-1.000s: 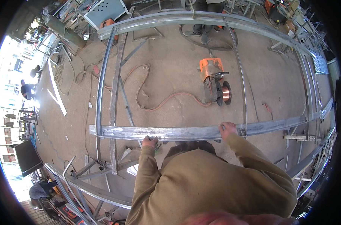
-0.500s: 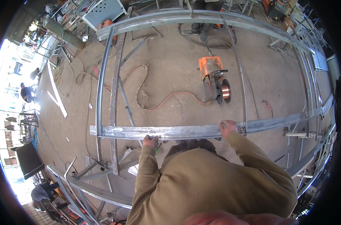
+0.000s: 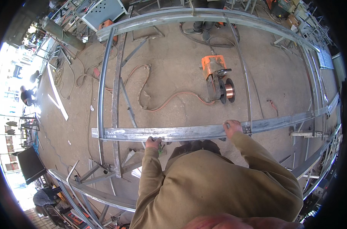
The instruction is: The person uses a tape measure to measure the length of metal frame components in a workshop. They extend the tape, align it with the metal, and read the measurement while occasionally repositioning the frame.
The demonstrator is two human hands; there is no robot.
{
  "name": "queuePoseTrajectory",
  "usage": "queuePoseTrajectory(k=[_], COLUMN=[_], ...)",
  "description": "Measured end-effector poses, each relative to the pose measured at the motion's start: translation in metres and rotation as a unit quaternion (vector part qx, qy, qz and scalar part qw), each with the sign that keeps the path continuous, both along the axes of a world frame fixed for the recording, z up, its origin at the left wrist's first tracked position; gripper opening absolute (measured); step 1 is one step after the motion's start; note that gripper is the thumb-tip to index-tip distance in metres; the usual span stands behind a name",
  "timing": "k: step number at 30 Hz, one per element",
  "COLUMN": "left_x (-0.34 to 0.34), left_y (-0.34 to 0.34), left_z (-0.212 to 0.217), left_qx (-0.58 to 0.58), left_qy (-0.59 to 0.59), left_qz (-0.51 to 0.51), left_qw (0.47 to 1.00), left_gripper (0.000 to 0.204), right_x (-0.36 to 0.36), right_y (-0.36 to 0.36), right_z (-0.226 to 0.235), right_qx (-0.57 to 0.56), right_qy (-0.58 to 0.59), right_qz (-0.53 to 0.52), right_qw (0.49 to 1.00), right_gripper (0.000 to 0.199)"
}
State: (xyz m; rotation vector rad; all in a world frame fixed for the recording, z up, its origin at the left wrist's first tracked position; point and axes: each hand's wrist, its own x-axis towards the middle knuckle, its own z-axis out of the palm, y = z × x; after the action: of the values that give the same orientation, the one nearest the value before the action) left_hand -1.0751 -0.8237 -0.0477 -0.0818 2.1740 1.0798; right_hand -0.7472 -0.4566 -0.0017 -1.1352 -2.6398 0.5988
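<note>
A long grey metal beam (image 3: 188, 133) runs across in front of me, forming the near side of a large metal frame. My left hand (image 3: 153, 142) is closed on the beam's near edge, left of my body. Farther right, my right hand (image 3: 232, 127) grips the same beam with its fingers over the top, just left of where a thin crossbar (image 3: 244, 72) meets it. At the left end a second crossbar (image 3: 103, 82) joins this beam to the far beam (image 3: 165, 20). The undersides of both hands are hidden.
Inside the frame, an orange wire feeder (image 3: 213, 66) with a copper wire spool (image 3: 229, 91) stands on the floor, its hose (image 3: 173, 100) curling left. Another person's legs (image 3: 203, 26) are beyond the far beam. Metal supports (image 3: 118, 110) stand under the left side; a gas cylinder (image 3: 62, 34) is farther back.
Both hands keep their places on the beam. The view has shifted very slightly, and the other person's feet look almost unmoved.
</note>
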Motion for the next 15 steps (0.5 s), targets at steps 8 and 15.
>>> queuePoseTrajectory(k=[8,15], left_x=[0.002,-0.007], left_y=[0.004,-0.005], left_z=[0.013,-0.019], left_qx=[-0.051,-0.093], left_qy=[0.018,0.015], left_qz=[-0.033,-0.056], left_qw=[0.998,0.994], left_gripper=[0.033,0.037], right_x=[0.001,0.004], right_y=[0.002,0.002], right_z=[-0.006,-0.013], right_qx=[0.016,0.021], right_qy=[-0.001,-0.014], right_qz=[0.005,-0.024], right_qw=[1.0,0.999], right_gripper=[0.023,0.024])
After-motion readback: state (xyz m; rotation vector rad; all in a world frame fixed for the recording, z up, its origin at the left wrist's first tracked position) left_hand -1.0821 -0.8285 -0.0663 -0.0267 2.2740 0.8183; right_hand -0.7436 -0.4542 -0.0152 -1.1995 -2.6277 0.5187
